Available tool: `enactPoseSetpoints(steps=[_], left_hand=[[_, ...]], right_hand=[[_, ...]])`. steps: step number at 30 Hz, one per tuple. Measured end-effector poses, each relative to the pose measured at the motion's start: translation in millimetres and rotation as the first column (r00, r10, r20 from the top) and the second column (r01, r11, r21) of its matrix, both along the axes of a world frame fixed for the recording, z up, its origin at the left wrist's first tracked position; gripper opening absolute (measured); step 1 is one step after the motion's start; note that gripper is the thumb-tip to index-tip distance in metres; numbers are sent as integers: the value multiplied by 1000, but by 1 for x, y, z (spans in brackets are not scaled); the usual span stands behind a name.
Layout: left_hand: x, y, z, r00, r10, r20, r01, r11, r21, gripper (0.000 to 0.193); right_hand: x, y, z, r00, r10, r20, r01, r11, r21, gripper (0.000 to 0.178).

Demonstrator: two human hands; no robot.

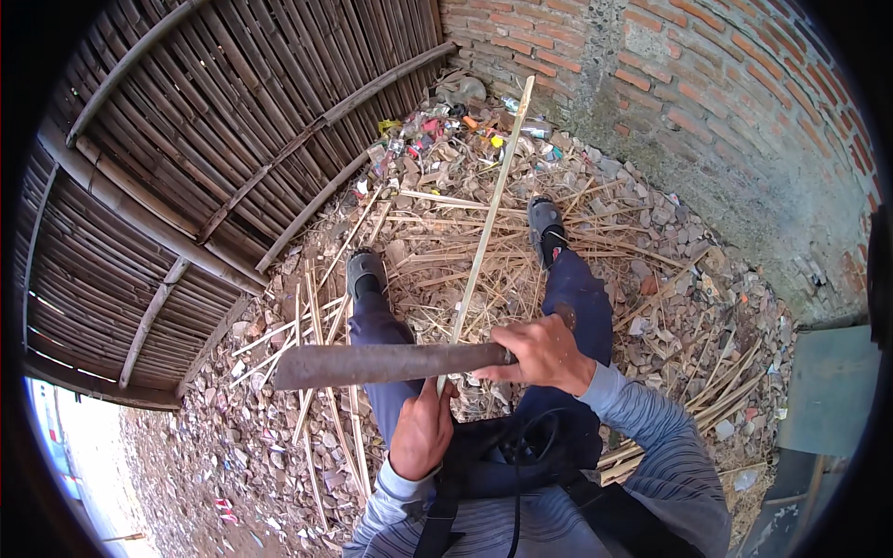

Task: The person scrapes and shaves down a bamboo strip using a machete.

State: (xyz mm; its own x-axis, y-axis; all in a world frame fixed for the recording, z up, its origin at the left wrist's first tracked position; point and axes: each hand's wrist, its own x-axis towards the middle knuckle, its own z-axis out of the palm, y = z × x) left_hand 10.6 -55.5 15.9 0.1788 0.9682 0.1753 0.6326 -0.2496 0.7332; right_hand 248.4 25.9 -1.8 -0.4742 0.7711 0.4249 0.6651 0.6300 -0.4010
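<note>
My right hand [539,355] is closed round the handle of a machete [391,364], whose broad, dark, rust-brown blade points left across my lap. Below the blade, my left hand [424,430] grips the near end of a long pale bamboo strip [491,223]. The strip runs away from me toward the brick wall, rising between my two feet. The blade lies across it just beyond my left fingers; whether the edge touches the strip I cannot tell. The machete's grip is mostly hidden inside my right hand.
Split bamboo strips [437,199] and shavings litter the stony ground between and around my shoes [547,223]. More strips [353,437] lie at left. A bamboo fence [214,121] rises at left, a brick wall [707,112] at right. Colourful rubbish [433,130] is heaped in the corner.
</note>
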Motion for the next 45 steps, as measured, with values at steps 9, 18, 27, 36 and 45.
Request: enactPoseSetpoints(steps=[9,18,27,36,45], left_hand=[[-2,-7,11,978,-36,206,101,942,-319,17],[-11,-16,-11,991,-104,86,122,963,-241,9],[-15,-21,-16,975,-140,-175,154,986,69,10],[-14,-31,-9,987,-137,-83,130,989,-74,7],[-14,-32,-21,983,-154,-104,144,985,-100,7]], right_hand=[[22,23,16,986,-146,-77,144,989,-38,64],[7,6,15,999,-24,27,25,998,-52,68],[18,20,18,986,-136,-94,129,989,-73,68],[49,55,31,959,-270,-87,264,962,-76,61],[25,21,5,1000,-23,10,23,999,48,72]])
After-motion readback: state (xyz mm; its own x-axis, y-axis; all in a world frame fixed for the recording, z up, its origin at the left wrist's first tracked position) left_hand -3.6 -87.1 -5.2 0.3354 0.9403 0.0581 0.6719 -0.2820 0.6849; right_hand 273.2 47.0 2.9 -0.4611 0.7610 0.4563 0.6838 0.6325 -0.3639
